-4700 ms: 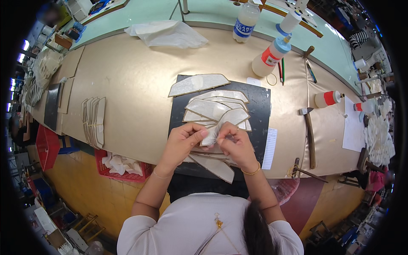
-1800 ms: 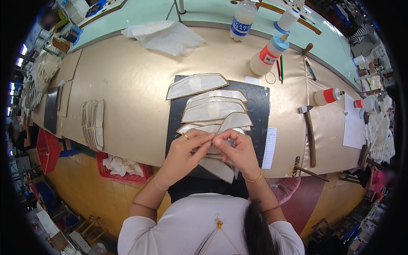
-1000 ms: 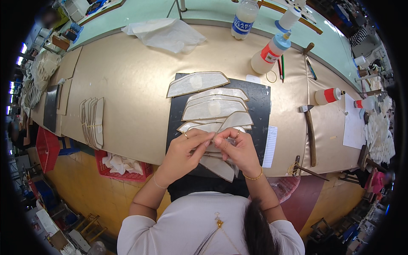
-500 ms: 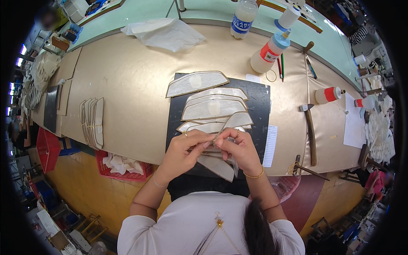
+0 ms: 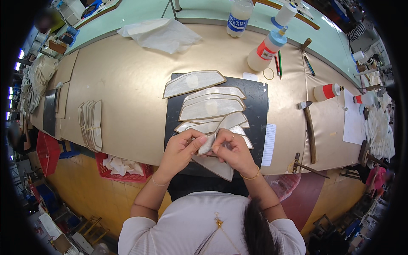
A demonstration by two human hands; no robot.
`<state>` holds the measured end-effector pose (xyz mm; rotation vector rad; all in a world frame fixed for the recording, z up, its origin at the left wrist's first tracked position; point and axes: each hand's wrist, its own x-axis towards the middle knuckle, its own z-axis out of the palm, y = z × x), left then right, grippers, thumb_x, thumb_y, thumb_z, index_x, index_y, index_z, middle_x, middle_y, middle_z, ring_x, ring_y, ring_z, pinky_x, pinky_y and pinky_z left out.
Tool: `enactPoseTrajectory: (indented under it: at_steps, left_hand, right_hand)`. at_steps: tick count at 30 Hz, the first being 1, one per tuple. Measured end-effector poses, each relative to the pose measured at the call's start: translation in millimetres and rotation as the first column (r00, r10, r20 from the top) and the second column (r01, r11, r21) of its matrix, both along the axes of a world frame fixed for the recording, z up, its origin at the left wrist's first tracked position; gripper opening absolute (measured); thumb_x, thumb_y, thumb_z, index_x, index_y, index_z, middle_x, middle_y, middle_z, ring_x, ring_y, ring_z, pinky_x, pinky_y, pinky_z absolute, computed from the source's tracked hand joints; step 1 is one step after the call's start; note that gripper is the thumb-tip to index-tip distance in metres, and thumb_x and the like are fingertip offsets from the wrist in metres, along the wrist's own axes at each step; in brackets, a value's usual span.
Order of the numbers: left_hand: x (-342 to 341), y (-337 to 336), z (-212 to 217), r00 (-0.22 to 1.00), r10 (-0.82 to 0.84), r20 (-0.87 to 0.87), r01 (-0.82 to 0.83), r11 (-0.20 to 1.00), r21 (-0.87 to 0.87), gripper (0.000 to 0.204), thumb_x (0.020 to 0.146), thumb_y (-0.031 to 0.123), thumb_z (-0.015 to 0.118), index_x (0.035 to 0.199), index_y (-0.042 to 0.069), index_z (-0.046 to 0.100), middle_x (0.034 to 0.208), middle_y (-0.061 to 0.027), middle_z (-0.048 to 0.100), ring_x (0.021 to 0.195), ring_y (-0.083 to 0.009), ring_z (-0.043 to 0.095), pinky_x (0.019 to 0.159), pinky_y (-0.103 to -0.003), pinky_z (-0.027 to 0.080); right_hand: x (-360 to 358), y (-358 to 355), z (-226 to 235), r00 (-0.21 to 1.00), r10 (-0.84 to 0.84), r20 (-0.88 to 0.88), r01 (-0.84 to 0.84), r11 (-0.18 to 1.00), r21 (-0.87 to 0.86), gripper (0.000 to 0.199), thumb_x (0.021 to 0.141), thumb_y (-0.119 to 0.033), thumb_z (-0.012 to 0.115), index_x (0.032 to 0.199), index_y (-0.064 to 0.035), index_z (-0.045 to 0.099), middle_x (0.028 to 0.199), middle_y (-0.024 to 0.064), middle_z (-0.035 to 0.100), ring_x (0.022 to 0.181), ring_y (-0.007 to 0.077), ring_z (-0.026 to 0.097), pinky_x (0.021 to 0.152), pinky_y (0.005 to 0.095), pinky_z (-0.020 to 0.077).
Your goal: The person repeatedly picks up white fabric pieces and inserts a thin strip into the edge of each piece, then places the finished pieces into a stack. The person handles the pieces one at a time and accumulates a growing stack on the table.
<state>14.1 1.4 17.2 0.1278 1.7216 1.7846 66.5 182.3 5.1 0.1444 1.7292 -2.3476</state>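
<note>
Two hands: both meet over the near edge of the black mat, fingertips pinched on one pale curved piece [image 5: 207, 144].
Left hand [image 5: 180, 148]: closed, thumb and forefinger pressing the left side of the piece.
Right hand [image 5: 231, 151]: closed on the right side of the same piece; a ring shows on one finger and a gold bracelet [image 5: 248, 175] on the wrist.
Held piece: a whitish, crescent-like cut shape with a tan rim, lifted slightly above the mat between the two hands.
Black mat [image 5: 259, 110]: lies at the middle of the tan table, reaching its near edge.
Other cut pieces [image 5: 211, 108]: several overlapping on the mat just beyond the hands; one more [image 5: 193, 83] hangs over the mat's far left corner; another [image 5: 216, 167] pokes out under the hands at the near edge.
Stacked pieces [image 5: 90, 124]: a bundle near the table's left edge, well apart from the mat.
Glue bottle [image 5: 265, 51]: white with a blue cap, near the far edge beyond the mat.
Hammer [image 5: 309, 129]: right of the mat, handle pointing to the near edge.
White paper slip [image 5: 269, 144]: just beside the mat's right edge.
Red basket [image 5: 123, 166]: below the near edge, left of the person, holding white scraps.
Crumpled cloth [image 5: 159, 35]: at the far edge, left of the bottle.
</note>
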Motion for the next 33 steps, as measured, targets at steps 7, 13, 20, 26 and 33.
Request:
enactPoseTrajectory:
  at_steps: [7,13,20,26,33]
  left_hand:
    - [5.6,11.7,14.7,0.919,-0.001,-0.394,-0.038,0.995,-0.090,0.016,0.093,0.013,0.060,0.094,-0.003,0.063,0.074,-0.0040,0.062,0.065,-0.0065,0.058,0.057,-0.021,0.048]
    - [-14.5,-0.7,23.8,0.963,0.198,-0.180,-0.224,0.965,-0.137,0.013,0.090,0.011,0.062,0.094,-0.002,0.064,0.078,-0.0045,0.063,0.055,-0.0064,0.057,0.049,-0.019,0.048]
    - [-62.9,-25.5,14.9,0.938,0.197,-0.284,-0.232,0.968,-0.096,0.016,0.090,0.014,0.063,0.091,-0.002,0.064,0.070,-0.0031,0.061,0.053,-0.0059,0.055,0.047,-0.019,0.046]
    - [-114.7,-35.2,-24.6,0.893,0.302,-0.335,-0.341,0.938,-0.061,0.023,0.091,0.020,0.063,0.094,-0.002,0.063,0.069,-0.0034,0.059,0.050,-0.0072,0.053,0.043,-0.020,0.043]
    - [-117.9,-27.1,-48.7,0.655,0.100,-0.749,-0.616,0.646,-0.452,0.037,0.076,0.022,0.076,0.101,0.000,0.061,0.086,-0.0085,0.052,0.082,-0.0196,0.052,0.071,-0.031,0.044]
  right_hand:
    - [-2.6,-8.4,3.8,0.995,-0.044,0.094,0.047,0.999,-0.027,0.022,0.090,-0.019,0.064,0.078,-0.0051,0.050,0.077,0.0001,0.054,0.063,0.0067,0.059,0.053,0.0186,0.0451]
    - [-3.5,20.1,13.3,0.995,-0.096,0.024,0.098,0.990,-0.099,0.023,0.092,-0.009,0.057,0.072,-0.0050,0.046,0.093,0.0125,0.063,0.080,0.0200,0.070,0.055,0.0235,0.0530]
    - [18.0,106.2,24.0,0.869,-0.488,-0.081,0.485,0.873,-0.056,0.023,0.088,-0.006,0.057,0.069,-0.0067,0.044,0.095,0.0207,0.065,0.078,0.0253,0.070,0.057,0.0283,0.0559]
    - [46.2,161.3,31.0,0.561,-0.822,-0.099,0.796,0.569,-0.206,0.020,0.085,-0.004,0.053,0.072,-0.0095,0.040,0.081,0.0084,0.057,0.070,0.0169,0.058,0.063,0.0290,0.0492]
    - [45.1,144.9,20.5,0.637,-0.751,-0.176,0.736,0.660,-0.153,0.016,0.088,-0.004,0.052,0.077,-0.0093,0.041,0.077,0.0047,0.052,0.070,0.0137,0.052,0.068,0.0299,0.0471]
